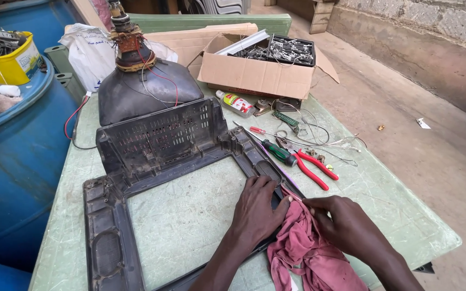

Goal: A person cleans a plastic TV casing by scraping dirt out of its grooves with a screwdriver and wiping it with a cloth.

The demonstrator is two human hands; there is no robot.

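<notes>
Fingers spread flat, pinning the plastic frame down.
Left hand braces its right rail so my right hand, fingers bunched on the pink rag, can rub beside it.

A pale green table with a scratched top stands outdoors on bare sandy ground in flat daylight. A rough stone block wall runs along the upper right. Blue plastic barrels stand just beside the table's left edge.
</notes>
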